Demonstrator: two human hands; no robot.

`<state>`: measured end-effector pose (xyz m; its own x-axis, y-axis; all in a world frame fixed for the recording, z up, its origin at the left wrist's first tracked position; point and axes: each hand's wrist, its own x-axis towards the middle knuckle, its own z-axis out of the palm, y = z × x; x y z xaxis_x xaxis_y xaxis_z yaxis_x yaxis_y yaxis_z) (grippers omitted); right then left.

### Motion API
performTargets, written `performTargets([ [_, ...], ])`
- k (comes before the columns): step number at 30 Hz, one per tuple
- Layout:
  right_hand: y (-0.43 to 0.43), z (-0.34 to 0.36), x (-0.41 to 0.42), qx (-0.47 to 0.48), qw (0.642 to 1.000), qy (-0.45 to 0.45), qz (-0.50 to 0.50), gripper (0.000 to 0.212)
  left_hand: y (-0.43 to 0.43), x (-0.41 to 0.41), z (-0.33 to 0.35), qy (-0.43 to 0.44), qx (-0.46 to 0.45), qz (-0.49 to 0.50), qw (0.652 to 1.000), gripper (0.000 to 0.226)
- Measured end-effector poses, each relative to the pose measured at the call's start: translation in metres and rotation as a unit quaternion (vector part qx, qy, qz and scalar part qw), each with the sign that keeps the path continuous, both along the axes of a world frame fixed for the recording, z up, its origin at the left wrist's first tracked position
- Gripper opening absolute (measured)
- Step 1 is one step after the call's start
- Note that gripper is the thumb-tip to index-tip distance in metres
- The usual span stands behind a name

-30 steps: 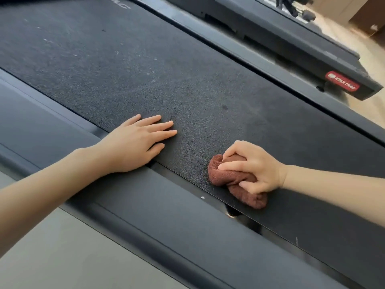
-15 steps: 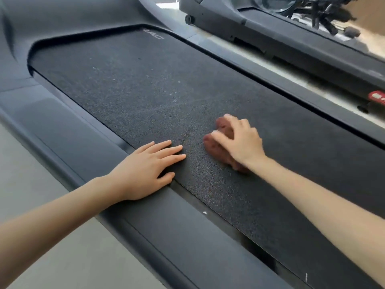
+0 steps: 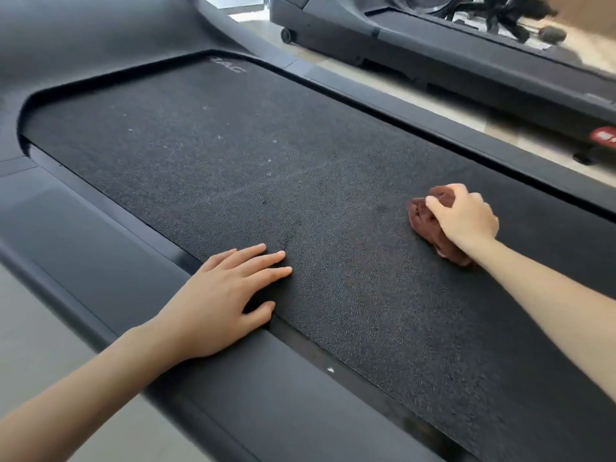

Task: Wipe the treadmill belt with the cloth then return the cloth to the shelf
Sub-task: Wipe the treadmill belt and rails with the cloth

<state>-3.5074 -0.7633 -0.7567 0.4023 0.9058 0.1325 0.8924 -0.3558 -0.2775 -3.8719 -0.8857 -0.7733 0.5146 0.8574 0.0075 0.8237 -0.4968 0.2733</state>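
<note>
Since half a second earlier our right hand (image 3: 463, 219) had carried the cloth (image 3: 420, 215) away from the left fingertips, where it had been just ahead of them, and out across the belt (image 3: 233, 168) toward its far edge. Our left hand (image 3: 216, 308) had kept its place. The right fingers were curled over the bunched brown cloth and clamped on it, knuckles on top and the wad pressed to the belt beneath them. One lobe stuck out ahead of the fingertips and another showed under the wrist. We judged the cloth was balled up like that so the fingers could bear down on it and drag it without it unfolding. The left fingers lay straight and nearly together, flat on the belt, the thumb set a little apart, with the heel of the hand on the near side rail (image 3: 110, 261). It held nothing, and we took it for a prop that carried our weight as we leaned and reached. Pale specks (image 3: 218, 137) and a dusty haze showed on the belt well beyond the left fingertips, toward the rounded end, so we judged the wiping only partly done. No shelf was in view. A second treadmill (image 3: 433, 51) stood well beyond the right knuckles, outside the belt's far edge.
</note>
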Motion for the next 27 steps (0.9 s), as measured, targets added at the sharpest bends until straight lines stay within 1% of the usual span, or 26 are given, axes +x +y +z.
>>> performTargets([
  [2, 0.014, -0.002, -0.019, 0.011, 1.0, -0.011, 0.025, 0.066, 0.001, -0.001, -0.001, -0.003, 0.005, -0.001, 1.0, 0.069],
  [4, 0.02, -0.002, -0.043, 0.014, 0.997, -0.019, 0.077, 0.072, 0.001, 0.0, 0.0, -0.005, 0.005, -0.003, 1.0, 0.07],
  [6, 0.021, -0.002, -0.068, 0.007, 0.991, -0.014, 0.13, 0.072, 0.001, 0.0, -0.001, -0.007, 0.007, -0.005, 1.0, 0.069],
  [8, 0.015, 0.0, -0.091, 0.008, 0.982, -0.001, 0.188, 0.07, 0.002, 0.0, -0.001, -0.009, 0.008, -0.005, 1.0, 0.063],
  [10, 0.001, 0.001, -0.112, 0.011, 0.967, 0.024, 0.253, 0.065, 0.003, -0.002, -0.001, -0.009, 0.002, -0.013, 1.0, 0.052],
  [12, -0.023, -0.002, -0.127, 0.017, 0.943, 0.047, 0.33, 0.063, 0.005, -0.007, -0.001, -0.014, -0.009, -0.021, 1.0, 0.049],
  [14, -0.049, -0.005, -0.13, 0.03, 0.919, 0.053, 0.39, 0.064, 0.011, -0.016, 0.001, 0.015, -0.008, -0.024, 1.0, 0.049],
  [16, -0.068, -0.008, -0.122, 0.043, 0.906, 0.072, 0.414, 0.064, 0.02, -0.037, 0.003, 0.046, -0.004, -0.007, 0.999, 0.048],
  [18, -0.07, -0.006, -0.109, 0.039, 0.907, 0.102, 0.408, 0.063, 0.027, -0.061, 0.004, 0.031, -0.001, 0.023, 0.999, 0.045],
  [19, -0.066, -0.005, -0.104, 0.04, 0.91, 0.107, 0.398, 0.062, 0.028, -0.07, 0.003, 0.004, 0.001, 0.041, 0.999, 0.044],
  [21, -0.049, -0.002, -0.098, 0.057, 0.924, 0.089, 0.366, 0.059, 0.027, -0.077, 0.002, -0.048, 0.012, 0.076, 0.996, 0.04],
  [22, -0.036, -0.001, -0.098, 0.067, 0.935, 0.074, 0.34, 0.057, 0.026, -0.076, 0.001, -0.056, 0.023, 0.085, 0.995, 0.039],
  [25, 0.011, -0.001, -0.108, 0.075, 0.974, 0.066, 0.204, 0.052, 0.025, -0.072, -0.002, -0.054, 0.047, 0.098, 0.993, 0.039],
  [27, 0.035, -0.001, -0.126, 0.062, 0.989, 0.066, 0.117, 0.052, 0.025, -0.072, -0.002, -0.057, 0.05, 0.097, 0.992, 0.038],
])
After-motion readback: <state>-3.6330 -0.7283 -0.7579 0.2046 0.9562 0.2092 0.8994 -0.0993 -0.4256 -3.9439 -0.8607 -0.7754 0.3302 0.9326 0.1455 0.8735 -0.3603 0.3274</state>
